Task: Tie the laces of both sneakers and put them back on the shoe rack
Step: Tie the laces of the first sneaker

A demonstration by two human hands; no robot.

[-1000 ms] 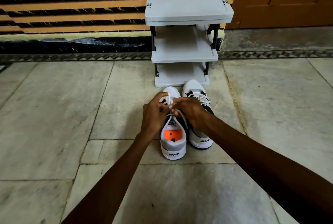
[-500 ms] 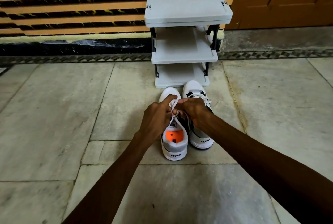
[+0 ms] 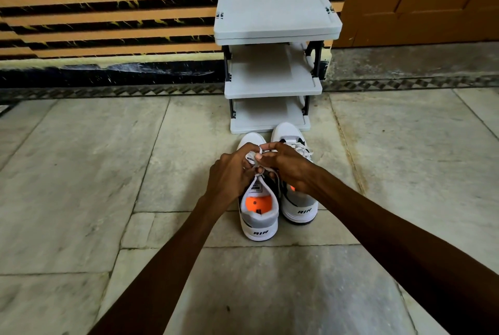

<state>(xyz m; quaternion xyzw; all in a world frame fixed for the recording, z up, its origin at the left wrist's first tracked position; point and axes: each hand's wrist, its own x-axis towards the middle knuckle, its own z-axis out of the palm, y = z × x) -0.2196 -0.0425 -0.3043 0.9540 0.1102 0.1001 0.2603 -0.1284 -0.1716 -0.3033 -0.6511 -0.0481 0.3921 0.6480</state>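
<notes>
Stone floor (image 3: 81, 186) | left hand (image 3: 229, 172), right hand (image 3: 289, 164) grip laces (image 3: 252, 158) over left sneaker (image 3: 259, 213), apparently pinched

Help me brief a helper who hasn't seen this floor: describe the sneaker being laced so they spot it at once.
Find the grey shoe rack against the striped wall; two white sneakers stand just in front. It is the left sneaker, nearer the camera, its orange insole fully in view, with both hands pinching its white lace.

Pale stone slabs (image 3: 81, 172) covered the floor, dimly lit. At twelve o'clock stood a wall (image 3: 108, 11) striped orange and black, with a dark skirting (image 3: 108, 75) below. A brown door (image 3: 421, 0) sat at one o'clock.
</notes>
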